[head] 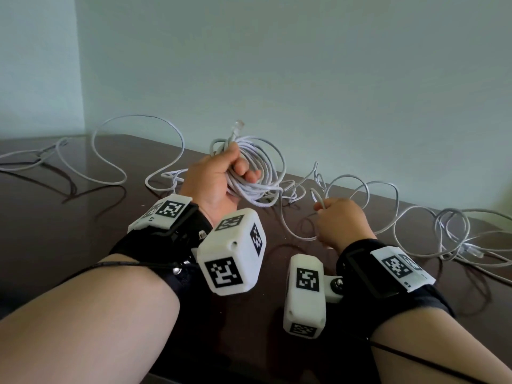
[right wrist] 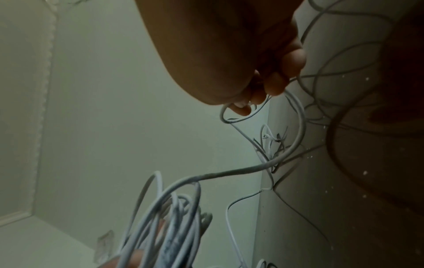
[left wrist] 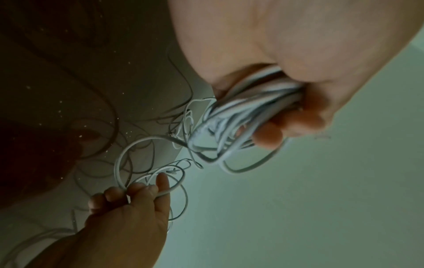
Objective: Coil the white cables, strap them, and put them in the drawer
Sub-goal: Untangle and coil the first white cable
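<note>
White cables (head: 388, 209): one coil (head: 257, 173) gripped left hand (head: 213, 178); right hand (head: 340, 223) pinching strand.

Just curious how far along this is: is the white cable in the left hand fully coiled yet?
Partly. The left hand grips a coil, but a loose strand runs to the right hand.

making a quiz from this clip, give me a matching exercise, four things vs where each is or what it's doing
Things:
1. left hand
2. right hand
3. cable plug
4. tangled cable

States:
A. lies loose on the table, far right
B. sticks up above the coil
C. grips the coil
D. pinches a single loose strand

Pairs: 1-C, 2-D, 3-B, 4-A
</note>
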Demonstrator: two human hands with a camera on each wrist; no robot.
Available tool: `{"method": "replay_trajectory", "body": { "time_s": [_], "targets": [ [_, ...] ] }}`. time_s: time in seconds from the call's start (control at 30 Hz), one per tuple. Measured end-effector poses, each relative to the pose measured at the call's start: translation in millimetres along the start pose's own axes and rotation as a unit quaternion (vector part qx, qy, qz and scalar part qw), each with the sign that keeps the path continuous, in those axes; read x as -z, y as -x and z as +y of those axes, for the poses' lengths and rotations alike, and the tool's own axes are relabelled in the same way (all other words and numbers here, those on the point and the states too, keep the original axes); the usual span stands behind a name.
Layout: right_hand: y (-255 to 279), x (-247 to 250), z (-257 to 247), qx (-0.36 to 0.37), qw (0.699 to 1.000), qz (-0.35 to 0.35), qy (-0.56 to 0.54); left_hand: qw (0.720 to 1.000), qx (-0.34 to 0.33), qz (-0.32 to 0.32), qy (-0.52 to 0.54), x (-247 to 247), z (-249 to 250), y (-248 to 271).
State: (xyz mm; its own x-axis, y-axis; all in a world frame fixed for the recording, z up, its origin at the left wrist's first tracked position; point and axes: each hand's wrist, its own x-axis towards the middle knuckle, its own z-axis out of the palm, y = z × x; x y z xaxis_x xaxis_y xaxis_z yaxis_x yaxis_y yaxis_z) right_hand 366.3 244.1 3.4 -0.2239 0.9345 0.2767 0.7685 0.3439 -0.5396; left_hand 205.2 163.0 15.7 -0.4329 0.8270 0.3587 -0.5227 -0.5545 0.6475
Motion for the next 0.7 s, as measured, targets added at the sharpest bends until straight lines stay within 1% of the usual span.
{"method": "replay_trajectory", "body": {
  "time_s": [0.07, 0.13, 0.2, 0.27, 0.33, 0.4, 0.47, 0.5, 0.6, 0.7],
  "targets": [
    [-2, -1, 2, -0.012, 0.999, 0.019, -0.041, 0.998, -0.011, -0.026, -0.059, 1, -1, 2],
    [-2, 2, 3, -0.007, 0.999, 0.043, -0.031, 0.988, -0.034, -0.042, -0.146, 2, -4, 6],
    [-2, 5, 4, 0.005, 0.996, 0.082, -0.046, 0.964, -0.055, -0.057, -0.254, 2, -7, 11],
    [-2, 6, 3, 0.022, 0.989, 0.114, -0.094, 0.936, -0.057, -0.075, -0.339, 0, -9, 15],
    [-2, 5, 2, 0.043, 0.978, 0.148, -0.137, 0.919, -0.047, -0.08, -0.382, 0, -10, 16],
    [-2, 3, 1, 0.057, 0.969, 0.167, -0.175, 0.899, -0.042, -0.078, -0.429, 2, -10, 15],
    [0, 3, -2, 0.063, 0.956, 0.177, -0.224, 0.866, -0.044, -0.078, -0.492, 4, -10, 14],
    [1, 4, -3, 0.068, 0.95, 0.177, -0.247, 0.857, -0.043, -0.077, -0.508, 4, -10, 14],
    [6, 6, -7, 0.09, 0.928, 0.167, -0.321, 0.847, -0.03, -0.071, -0.525, 0, -9, 16],
    [10, 8, -12, 0.1, 0.893, 0.138, -0.417, 0.827, -0.016, -0.054, -0.559, -5, -8, 17]
  ]
}}
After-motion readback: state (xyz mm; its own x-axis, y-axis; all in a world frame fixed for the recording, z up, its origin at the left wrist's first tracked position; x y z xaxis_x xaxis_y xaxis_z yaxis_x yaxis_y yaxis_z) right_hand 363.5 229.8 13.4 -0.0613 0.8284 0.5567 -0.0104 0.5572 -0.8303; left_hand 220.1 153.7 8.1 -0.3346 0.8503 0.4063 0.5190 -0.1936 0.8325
